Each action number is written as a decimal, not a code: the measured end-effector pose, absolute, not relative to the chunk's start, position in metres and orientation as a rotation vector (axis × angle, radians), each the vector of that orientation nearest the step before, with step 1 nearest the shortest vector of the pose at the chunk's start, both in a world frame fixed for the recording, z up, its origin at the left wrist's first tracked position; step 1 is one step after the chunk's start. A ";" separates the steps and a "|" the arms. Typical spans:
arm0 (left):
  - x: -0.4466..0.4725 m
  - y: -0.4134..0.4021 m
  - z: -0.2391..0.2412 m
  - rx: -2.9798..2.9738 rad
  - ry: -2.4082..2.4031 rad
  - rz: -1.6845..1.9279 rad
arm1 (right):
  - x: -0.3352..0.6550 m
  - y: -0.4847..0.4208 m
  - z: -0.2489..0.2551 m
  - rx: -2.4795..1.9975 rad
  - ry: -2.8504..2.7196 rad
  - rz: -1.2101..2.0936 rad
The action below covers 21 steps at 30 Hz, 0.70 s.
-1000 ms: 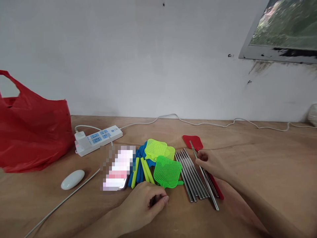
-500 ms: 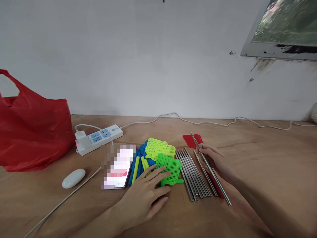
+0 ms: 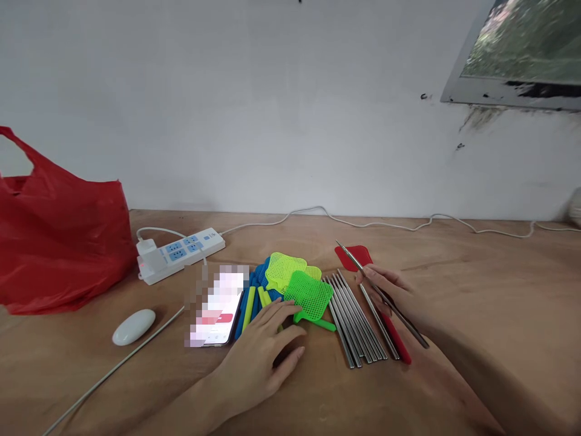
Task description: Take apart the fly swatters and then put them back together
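Observation:
My right hand (image 3: 385,289) grips a thin metal rod (image 3: 403,316) near its upper part. The rod slants above a red plastic handle (image 3: 399,342) and over a red fly swatter head (image 3: 351,258) that lies flat. Left of it, several metal rods (image 3: 356,321) lie side by side. My left hand (image 3: 265,354) rests with fingers apart, its fingertips at a green fly swatter head (image 3: 311,295). Underneath and behind are yellow fly swatter heads (image 3: 285,269), with blue pieces (image 3: 260,274) and yellow handles (image 3: 248,309), partly hidden by the hand.
A phone (image 3: 222,315) with a lit, partly blurred screen lies left of the pile. A white power strip (image 3: 186,253), a white oval object (image 3: 134,327) and a red plastic bag (image 3: 63,236) are further left. A white cable (image 3: 363,226) runs along the wall.
The rod in my right hand has turned, its far tip swinging left and its near end rising. The green swatter head has tilted and shifted, and my left fingers have drawn back slightly.

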<state>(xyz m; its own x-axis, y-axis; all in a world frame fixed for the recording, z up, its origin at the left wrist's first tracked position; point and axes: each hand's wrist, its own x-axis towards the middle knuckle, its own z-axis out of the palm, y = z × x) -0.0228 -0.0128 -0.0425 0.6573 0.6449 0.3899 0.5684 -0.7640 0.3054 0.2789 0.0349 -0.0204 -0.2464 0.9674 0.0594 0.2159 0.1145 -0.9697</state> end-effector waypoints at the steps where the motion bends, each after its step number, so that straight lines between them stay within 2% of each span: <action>1: -0.022 -0.014 -0.040 2.658 0.994 0.779 | 0.280 0.035 -0.020 -1.167 -1.726 1.061; 5: -0.022 -0.014 -0.030 2.464 1.065 0.982 | 0.277 0.032 -0.022 -1.075 -2.214 0.381; 7: -0.023 -0.012 -0.028 2.387 1.145 1.042 | 0.270 0.029 -0.024 -1.026 -2.331 0.198; 16: -0.022 -0.010 -0.037 2.574 1.071 0.876 | 0.243 0.011 -0.036 -0.774 -2.442 0.021; 21: -0.021 -0.012 -0.040 2.717 1.044 0.824 | 0.241 0.014 -0.038 -0.774 -2.539 -0.142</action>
<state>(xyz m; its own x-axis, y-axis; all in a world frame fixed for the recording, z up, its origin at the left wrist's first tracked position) -0.0212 -0.0118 -0.0396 0.6145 0.6496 0.4477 0.5864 -0.7557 0.2916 0.2406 0.0137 -0.0384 -0.7255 0.4992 0.4738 0.5491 0.8349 -0.0389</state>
